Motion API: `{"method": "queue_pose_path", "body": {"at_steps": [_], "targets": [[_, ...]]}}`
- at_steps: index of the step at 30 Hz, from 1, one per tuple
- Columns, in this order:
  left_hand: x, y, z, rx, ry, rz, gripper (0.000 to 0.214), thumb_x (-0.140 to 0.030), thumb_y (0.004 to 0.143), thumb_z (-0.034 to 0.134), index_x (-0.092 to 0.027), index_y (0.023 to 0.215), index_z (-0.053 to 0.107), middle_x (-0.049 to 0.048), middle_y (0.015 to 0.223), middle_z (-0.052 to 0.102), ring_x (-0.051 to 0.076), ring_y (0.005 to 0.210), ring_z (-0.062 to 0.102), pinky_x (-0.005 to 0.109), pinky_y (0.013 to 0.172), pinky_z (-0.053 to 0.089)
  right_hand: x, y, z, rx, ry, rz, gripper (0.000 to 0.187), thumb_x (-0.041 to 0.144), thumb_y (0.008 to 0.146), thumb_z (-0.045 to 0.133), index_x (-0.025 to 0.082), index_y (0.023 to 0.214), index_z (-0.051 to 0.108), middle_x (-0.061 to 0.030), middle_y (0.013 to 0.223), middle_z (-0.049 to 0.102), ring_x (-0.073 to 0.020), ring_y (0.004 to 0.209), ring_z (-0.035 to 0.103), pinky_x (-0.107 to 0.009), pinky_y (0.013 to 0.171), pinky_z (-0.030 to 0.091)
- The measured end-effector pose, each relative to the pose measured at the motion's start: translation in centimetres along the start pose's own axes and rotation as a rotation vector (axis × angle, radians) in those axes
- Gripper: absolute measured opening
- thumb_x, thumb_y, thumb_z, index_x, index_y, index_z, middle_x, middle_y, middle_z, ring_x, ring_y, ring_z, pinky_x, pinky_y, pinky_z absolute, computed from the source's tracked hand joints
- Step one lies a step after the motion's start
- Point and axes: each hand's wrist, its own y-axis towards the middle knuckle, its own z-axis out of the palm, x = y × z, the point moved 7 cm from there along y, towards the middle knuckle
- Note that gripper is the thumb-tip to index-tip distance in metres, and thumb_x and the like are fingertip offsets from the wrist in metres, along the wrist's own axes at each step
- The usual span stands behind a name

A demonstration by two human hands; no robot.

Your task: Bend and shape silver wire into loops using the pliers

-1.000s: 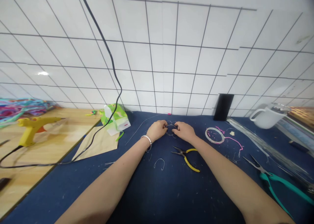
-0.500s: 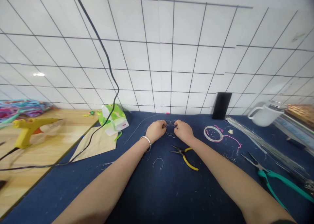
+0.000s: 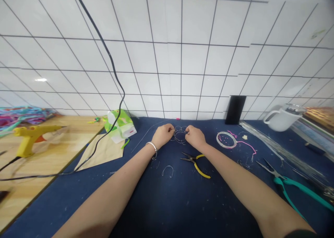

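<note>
Between both hands on the dark blue cloth lies a thin wire ring with smaller wire loops around it. My left hand, with a silver bangle at the wrist, pinches the ring's left side. On the opposite side, the closed fingers of my right hand grip the ring; the fingertips are partly hidden. Pliers with yellow handles lie with jaws apart just below my right hand. A loose bent piece of wire curves on the cloth nearer to me.
Right: a white ring with pink strands, teal-handled pliers, a bundle of straight wires, a white mug and a black upright block. Left: a yellow glue gun on a wooden board, a green packet and a black cable.
My left hand has shifted slightly left and up, away from my right hand, so more of the wire ring shows between them. The view has also moved slightly.
</note>
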Motion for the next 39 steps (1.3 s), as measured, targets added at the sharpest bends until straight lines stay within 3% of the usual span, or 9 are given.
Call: {"method": "queue_pose_path", "body": {"at_steps": [7, 17, 25, 31, 39], "targets": [[0.2, -0.2, 0.1, 0.064, 0.032, -0.011, 0.015, -0.032, 0.075, 0.052, -0.022, 0.078, 0.062, 0.0006, 0.07, 0.064, 0.016, 0.065, 0.057, 0.024, 0.058, 0.039, -0.4, 0.1, 0.1, -0.003, 0.038, 0.004, 0.023, 0.023, 0.075, 0.052, 0.023, 0.098, 0.054, -0.0038, 0.09, 0.063, -0.0188, 0.084, 0.058, -0.025, 0.065, 0.038], [-0.3, -0.8, 1.1, 0.087, 0.13, -0.055, 0.021, -0.041, 0.073, 0.054, -0.021, 0.07, 0.062, 0.0068, 0.075, 0.065, 0.022, 0.069, 0.059, 0.028, 0.06, 0.04, -1.0, 0.7, 0.4, 0.013, 0.099, -0.052, 0.02, 0.026, 0.076, 0.05, 0.023, 0.096, 0.055, 0.0013, 0.085, 0.064, -0.0143, 0.079, 0.058, -0.022, 0.064, 0.039], [-0.2, -0.5, 1.3, 0.163, 0.091, -0.035, 0.021, -0.04, 0.074, 0.053, -0.022, 0.07, 0.063, 0.004, 0.072, 0.066, 0.019, 0.066, 0.059, 0.025, 0.056, 0.039, 0.1, 0.1, 0.2, 0.041, 0.013, -0.104, 0.018, 0.03, 0.076, 0.053, 0.023, 0.091, 0.059, -0.0036, 0.09, 0.062, -0.0179, 0.085, 0.056, -0.026, 0.069, 0.038], [-0.1, -0.4, 0.9, 0.212, 0.071, -0.019, 0.022, -0.042, 0.071, 0.054, -0.022, 0.068, 0.065, 0.0025, 0.069, 0.066, 0.017, 0.064, 0.058, 0.024, 0.055, 0.038, 0.5, -0.3, 0.0, 0.067, -0.049, -0.107, 0.021, 0.022, 0.078, 0.05, 0.022, 0.096, 0.059, -0.0057, 0.096, 0.06, -0.0198, 0.089, 0.055, -0.027, 0.073, 0.038], [-0.8, -0.8, 1.4, 0.179, 0.006, -0.042, 0.016, -0.035, 0.066, 0.06, -0.021, 0.062, 0.065, 0.0045, 0.065, 0.064, 0.019, 0.063, 0.057, 0.026, 0.057, 0.037, 0.8, -0.4, 0.0, 0.08, -0.037, -0.13, 0.021, 0.024, 0.08, 0.049, 0.022, 0.098, 0.059, -0.0059, 0.099, 0.058, -0.0193, 0.089, 0.054, -0.027, 0.074, 0.037]]}}
